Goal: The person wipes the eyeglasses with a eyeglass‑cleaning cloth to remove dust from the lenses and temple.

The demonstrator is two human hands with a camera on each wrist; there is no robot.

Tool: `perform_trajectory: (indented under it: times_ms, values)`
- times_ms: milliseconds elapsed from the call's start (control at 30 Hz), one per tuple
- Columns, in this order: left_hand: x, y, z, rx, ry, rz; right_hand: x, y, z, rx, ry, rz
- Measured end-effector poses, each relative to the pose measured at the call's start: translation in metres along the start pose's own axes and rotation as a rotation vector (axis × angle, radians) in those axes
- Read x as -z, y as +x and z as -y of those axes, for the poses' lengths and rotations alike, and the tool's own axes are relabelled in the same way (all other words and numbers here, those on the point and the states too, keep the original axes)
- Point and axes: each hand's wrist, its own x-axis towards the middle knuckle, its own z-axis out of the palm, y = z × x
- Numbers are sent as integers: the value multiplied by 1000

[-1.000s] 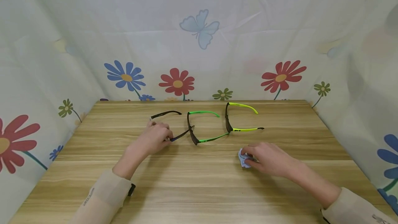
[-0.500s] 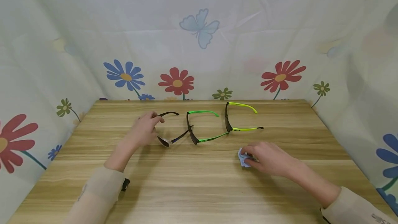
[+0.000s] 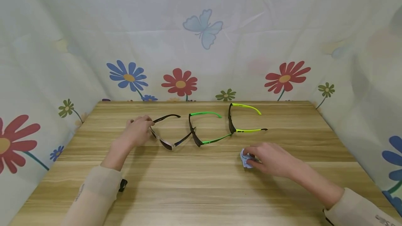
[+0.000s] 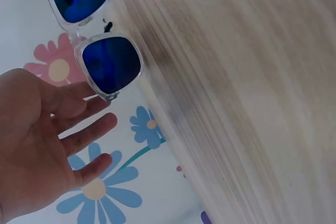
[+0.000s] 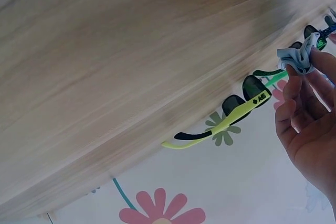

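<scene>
My left hand is at the far hinge corner of a pair of clear-framed sunglasses with dark temples. In the left wrist view, thumb and forefinger pinch that corner of the sunglasses, whose lenses look blue; the other fingers spread loosely. A crumpled light blue cloth is pinched between the thumb and fingers of my right hand, low over the table. The right wrist view also has the cloth at the fingertips.
Green-templed sunglasses stand open in the middle, close against a temple tip of the clear pair. Yellow-templed sunglasses are just right of them. The wooden table ends at a flower-printed curtain.
My left hand has shifted left from the near side of the clear-framed sunglasses to their far hinge corner, uncovering the near lens. The right hand stays put with the cloth.
</scene>
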Motion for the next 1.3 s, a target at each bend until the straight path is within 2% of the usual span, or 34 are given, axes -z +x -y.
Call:
perform_trajectory:
  times_ms: [233,467,900,1300]
  values:
    - [1,-3,5,-33,-15,-18,-1,-1,-1,-2,-3,-5]
    - [1,-3,11,-151,-64,-57,-2,0,-1,4,-1,-8]
    - [7,-3,11,-215,-176,71,-2,-2,-2,-17,-10,-4]
    - [3,-5,8,-361,-119,68,0,-1,-1,-9,9,-12]
